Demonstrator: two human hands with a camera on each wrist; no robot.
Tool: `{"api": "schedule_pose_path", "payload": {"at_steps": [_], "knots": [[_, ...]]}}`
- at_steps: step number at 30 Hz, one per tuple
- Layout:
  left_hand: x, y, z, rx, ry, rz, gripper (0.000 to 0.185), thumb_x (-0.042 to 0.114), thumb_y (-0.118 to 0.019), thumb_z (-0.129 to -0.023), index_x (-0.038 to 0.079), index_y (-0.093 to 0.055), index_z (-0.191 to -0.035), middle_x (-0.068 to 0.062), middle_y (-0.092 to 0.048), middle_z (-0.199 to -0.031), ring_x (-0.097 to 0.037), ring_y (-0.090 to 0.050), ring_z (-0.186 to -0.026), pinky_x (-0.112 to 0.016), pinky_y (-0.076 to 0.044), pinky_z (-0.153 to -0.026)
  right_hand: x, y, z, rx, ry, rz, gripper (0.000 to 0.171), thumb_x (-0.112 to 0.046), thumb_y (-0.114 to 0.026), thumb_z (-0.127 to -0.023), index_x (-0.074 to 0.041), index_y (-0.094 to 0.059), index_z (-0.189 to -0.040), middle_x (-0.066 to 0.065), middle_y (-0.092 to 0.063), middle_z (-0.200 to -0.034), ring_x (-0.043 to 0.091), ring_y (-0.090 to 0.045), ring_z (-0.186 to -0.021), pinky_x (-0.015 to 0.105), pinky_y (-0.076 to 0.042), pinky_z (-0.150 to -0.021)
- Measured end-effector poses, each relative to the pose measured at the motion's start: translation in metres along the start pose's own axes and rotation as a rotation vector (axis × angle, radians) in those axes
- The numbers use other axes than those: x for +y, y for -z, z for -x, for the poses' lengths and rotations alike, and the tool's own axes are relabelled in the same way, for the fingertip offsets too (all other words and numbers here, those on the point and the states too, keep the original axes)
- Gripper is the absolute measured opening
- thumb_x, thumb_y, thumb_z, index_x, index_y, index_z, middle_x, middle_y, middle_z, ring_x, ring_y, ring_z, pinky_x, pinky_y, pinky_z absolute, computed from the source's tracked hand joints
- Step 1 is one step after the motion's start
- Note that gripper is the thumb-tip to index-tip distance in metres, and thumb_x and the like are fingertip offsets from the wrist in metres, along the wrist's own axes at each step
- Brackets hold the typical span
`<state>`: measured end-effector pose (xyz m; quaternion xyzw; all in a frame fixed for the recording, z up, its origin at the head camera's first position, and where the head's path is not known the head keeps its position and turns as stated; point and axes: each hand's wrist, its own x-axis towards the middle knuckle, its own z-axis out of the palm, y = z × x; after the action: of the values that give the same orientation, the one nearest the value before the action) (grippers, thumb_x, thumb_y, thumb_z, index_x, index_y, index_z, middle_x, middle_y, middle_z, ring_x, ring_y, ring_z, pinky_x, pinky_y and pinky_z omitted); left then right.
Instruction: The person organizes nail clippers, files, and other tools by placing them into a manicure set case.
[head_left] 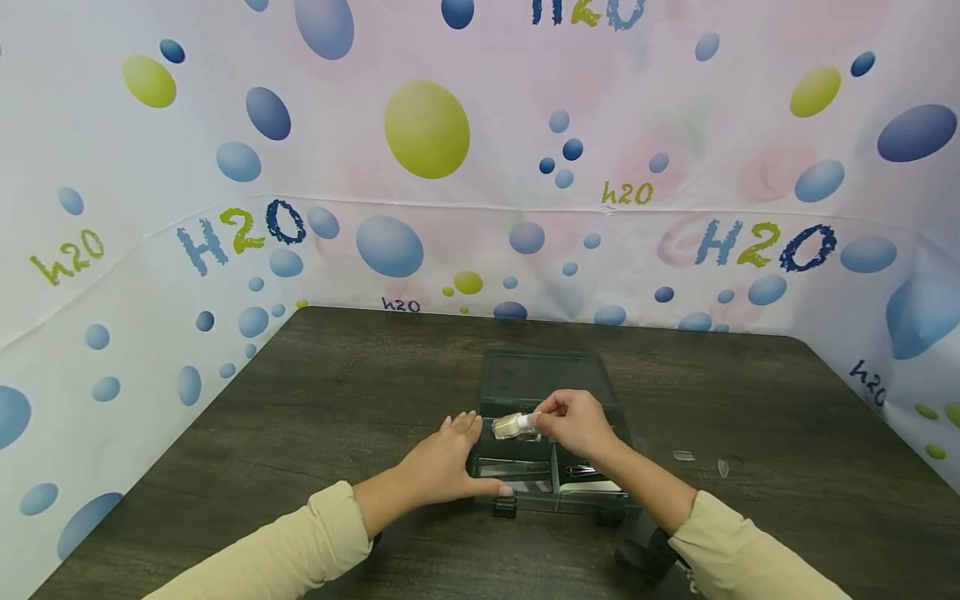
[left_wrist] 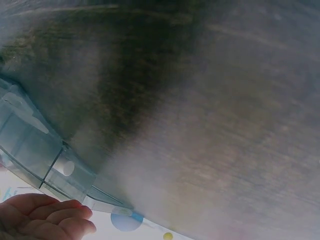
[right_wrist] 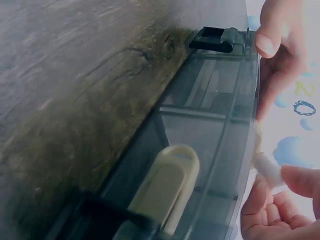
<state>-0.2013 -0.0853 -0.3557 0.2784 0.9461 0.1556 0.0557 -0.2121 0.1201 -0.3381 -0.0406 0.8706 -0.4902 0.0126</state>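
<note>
A dark translucent plastic box (head_left: 551, 375) lies open on the wooden table, its lid tilted back and its compartments facing up. My left hand (head_left: 450, 450) rests with straight fingers against the box's left side; its fingers (left_wrist: 45, 215) show beside the box wall (left_wrist: 30, 145) in the left wrist view. My right hand (head_left: 562, 417) hovers over the box and pinches a small clear bottle (head_left: 510, 426) by its white cap (right_wrist: 267, 167). A cream-coloured piece (right_wrist: 167, 187) lies in a compartment near the box's black latch (right_wrist: 212, 39).
Two small clear pieces (head_left: 683, 455) (head_left: 723, 468) lie on the table right of the box. Printed backdrop walls (head_left: 390, 242) close in the table at the back and both sides. Bare dark wood (head_left: 322, 392) stretches left of the box.
</note>
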Motion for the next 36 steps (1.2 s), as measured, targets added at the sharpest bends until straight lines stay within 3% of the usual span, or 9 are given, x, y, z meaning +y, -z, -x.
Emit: {"api": "schedule_pose_path", "payload": {"at_steps": [8, 20, 27, 36], "knots": [[0.000, 0.000, 0.001, -0.004, 0.001, 0.005, 0.097, 0.061, -0.064, -0.076, -0.006, -0.037, -0.139, -0.025, -0.034, -0.145, -0.034, -0.033, -0.136, -0.048, -0.030, -0.111, -0.004, -0.009, -0.005, -0.033, -0.050, 0.058, 0.010, -0.005, -0.065, -0.083, 0.001, -0.067, -0.074, 0.010, -0.062, -0.066, 0.013, -0.049, -0.054, 0.024, -0.043, -0.049], [0.000, 0.000, 0.002, -0.001, -0.001, 0.015, 0.097, 0.061, -0.064, -0.076, -0.006, -0.036, -0.140, -0.025, -0.033, -0.146, -0.035, -0.033, -0.136, -0.048, -0.031, -0.110, -0.001, -0.012, -0.012, -0.150, 0.145, 0.356, 0.009, 0.000, -0.066, -0.082, -0.003, -0.071, -0.075, 0.004, -0.067, -0.077, 0.012, -0.056, -0.067, 0.025, -0.049, -0.058], [-0.002, -0.001, 0.002, 0.003, -0.005, 0.017, 0.097, 0.062, -0.063, -0.076, -0.005, -0.035, -0.140, -0.025, -0.033, -0.146, -0.036, -0.033, -0.136, -0.049, -0.032, -0.110, 0.004, -0.006, -0.010, -0.155, 0.227, 0.341, 0.009, -0.003, -0.064, -0.085, -0.004, -0.072, -0.081, 0.005, -0.069, -0.081, 0.009, -0.054, -0.065, 0.022, -0.046, -0.056], [-0.002, -0.003, 0.002, 0.004, 0.006, 0.009, 0.098, 0.062, -0.064, -0.075, -0.006, -0.036, -0.140, -0.025, -0.034, -0.145, -0.037, -0.033, -0.135, -0.049, -0.032, -0.109, 0.011, 0.015, 0.004, -0.057, 0.385, 0.336, 0.009, -0.005, -0.064, -0.085, -0.003, -0.071, -0.088, 0.005, -0.068, -0.086, 0.011, -0.058, -0.073, 0.024, -0.050, -0.063]]}}
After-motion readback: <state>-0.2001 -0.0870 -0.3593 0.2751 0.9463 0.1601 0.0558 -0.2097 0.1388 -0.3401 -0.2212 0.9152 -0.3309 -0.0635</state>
